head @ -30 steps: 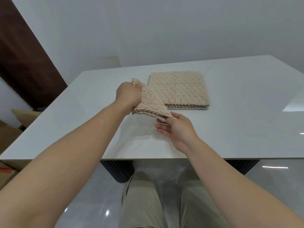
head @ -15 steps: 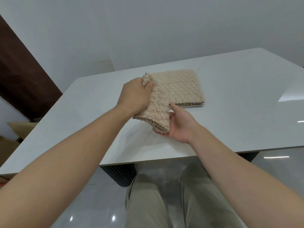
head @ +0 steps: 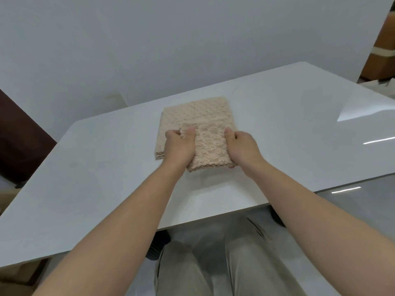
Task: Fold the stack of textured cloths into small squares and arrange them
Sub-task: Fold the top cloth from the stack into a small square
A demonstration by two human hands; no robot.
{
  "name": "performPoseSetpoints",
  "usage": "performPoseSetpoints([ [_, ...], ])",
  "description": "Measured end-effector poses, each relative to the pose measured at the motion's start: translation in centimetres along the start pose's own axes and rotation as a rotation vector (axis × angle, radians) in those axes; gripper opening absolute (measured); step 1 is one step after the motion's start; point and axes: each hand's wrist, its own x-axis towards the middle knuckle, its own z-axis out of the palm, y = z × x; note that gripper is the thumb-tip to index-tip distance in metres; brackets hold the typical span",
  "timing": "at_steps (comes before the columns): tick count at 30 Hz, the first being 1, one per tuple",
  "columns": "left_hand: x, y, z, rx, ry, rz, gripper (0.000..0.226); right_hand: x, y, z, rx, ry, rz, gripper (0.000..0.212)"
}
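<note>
A folded beige textured cloth [head: 210, 146] is held between both hands over the near part of a stack of beige textured cloths [head: 198, 112] on the white table [head: 106, 167]. My left hand [head: 178, 144] grips the folded cloth's left edge, thumb on top. Gripping its right edge is my right hand [head: 241, 144], thumb also on top. The cloth's near edge juts out a little past the stack's front edge. I cannot tell whether it rests on the stack or hovers just above it.
The table's near edge [head: 213, 218] runs just in front of my knees. A dark brown panel [head: 19, 142] stands at the far left. Brown cardboard boxes [head: 382, 45] sit at the far right behind the table.
The cloth went from hanging bunched in my left hand to a flat folded square held by both hands. It has moved forward and right, over the stack.
</note>
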Motion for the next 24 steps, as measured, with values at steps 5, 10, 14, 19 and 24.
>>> performPoseSetpoints([
  [5, -2.1, -0.8, 2.9, -0.014, -0.231, 0.240, 0.052, 1.4, 2.5, -4.0, -0.022, -0.060, 0.008, 0.042],
  [10, -1.6, -0.6, 6.8, 0.071, -0.257, 0.357, 0.031, 2.3, 3.6, -7.3, 0.144, -0.111, -0.034, 0.035],
  [14, -0.4, 0.2, 9.4, 0.139, -0.268, 0.362, 0.034, 3.4, 4.2, -9.2, 0.138, -0.060, -0.047, 0.038],
  [19, 1.1, 2.2, 12.4, 0.226, -0.361, 0.328, 0.050, 6.9, 5.2, -11.4, 0.081, -0.045, -0.055, 0.039],
  [24, 5.9, 4.4, 15.7, 0.259, -0.481, 0.306, 0.087, 13.3, 5.4, -13.4, -0.056, -0.006, -0.091, 0.038],
])
